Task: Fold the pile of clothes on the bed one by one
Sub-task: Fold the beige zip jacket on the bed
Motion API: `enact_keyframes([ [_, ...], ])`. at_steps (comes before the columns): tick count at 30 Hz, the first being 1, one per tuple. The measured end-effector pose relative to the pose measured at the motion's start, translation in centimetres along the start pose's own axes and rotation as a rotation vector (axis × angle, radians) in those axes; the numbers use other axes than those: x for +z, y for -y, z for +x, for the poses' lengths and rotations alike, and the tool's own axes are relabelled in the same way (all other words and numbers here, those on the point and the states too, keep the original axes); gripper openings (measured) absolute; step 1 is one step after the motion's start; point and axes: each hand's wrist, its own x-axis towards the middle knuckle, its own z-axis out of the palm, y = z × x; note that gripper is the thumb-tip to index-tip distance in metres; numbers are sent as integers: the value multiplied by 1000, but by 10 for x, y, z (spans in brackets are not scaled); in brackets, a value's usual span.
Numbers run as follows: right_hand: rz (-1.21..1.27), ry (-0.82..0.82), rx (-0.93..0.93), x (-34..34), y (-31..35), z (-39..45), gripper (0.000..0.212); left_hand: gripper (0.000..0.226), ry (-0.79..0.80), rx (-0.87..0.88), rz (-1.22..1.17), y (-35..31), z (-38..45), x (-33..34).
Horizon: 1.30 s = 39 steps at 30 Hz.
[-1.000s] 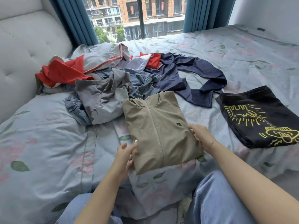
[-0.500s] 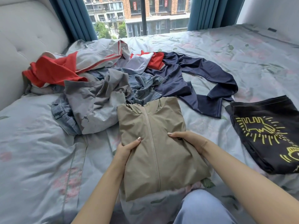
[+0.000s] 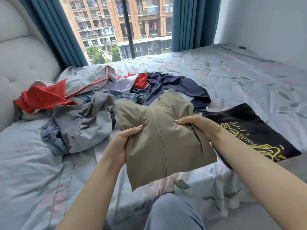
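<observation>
A folded khaki zip jacket (image 3: 159, 140) is lifted off the bed between both hands. My left hand (image 3: 121, 143) grips its left edge, thumb on top. My right hand (image 3: 197, 125) grips its right edge, thumb on the front. Behind it lies the unfolded pile: a grey garment (image 3: 83, 123), denim (image 3: 51, 138), a red and grey top (image 3: 49, 95) and a navy garment (image 3: 179, 85). A folded black shirt with a yellow print (image 3: 249, 130) lies flat to the right, under my right forearm.
The bed (image 3: 240, 77) has a pale floral cover. A padded grey headboard (image 3: 21, 63) stands at the left. Blue curtains (image 3: 191, 22) frame a window at the back. My knee in blue jeans (image 3: 172, 213) is at the bottom.
Both hands moved from the jacket's lower edges to its sides, gripped it, and raised it off the bed. The camera tilted up.
</observation>
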Motion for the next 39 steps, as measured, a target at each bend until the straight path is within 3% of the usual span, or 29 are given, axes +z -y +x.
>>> enact_keyframes([
  [4, -43, -109, -83, -54, 40, -59, 22, 22, 106, 58, 3, 1, 12, 84],
  [10, -184, -290, -65, -173, 72, -108, 33, 25, 253, -10, -81, 50, 72, 190],
  [15, -405, -585, -39, -269, 6, -78, 29, 43, -8, -168, 11, 177, 140, 204],
  [18, -330, -623, -10, -298, -48, -64, 39, 52, -133, -61, 150, 226, 147, 190],
  [22, -231, -630, -25, -311, -54, -64, 38, 44, -96, 30, 267, 221, 146, 185],
  [27, -158, -695, -113, -307, -49, -63, 38, 58, -113, 149, 297, 209, 157, 190],
  [30, -411, -760, -115, -301, -52, -56, 48, 66, -131, 4, 220, 194, 171, 187],
  [32, -803, -898, -127, -297, -53, -51, 68, 75, -71, -103, 95, 180, 182, 184],
  [34, -1140, -988, -228, -279, -53, -48, 80, 78, -33, -93, 144, 168, 195, 188],
  [36, -1324, -839, -301, -257, -56, -45, 83, 66, -92, -13, 255, 162, 207, 200],
  [39, -1367, -546, -166, -243, -73, -42, 94, 54, -225, 117, 384, 168, 223, 209],
])
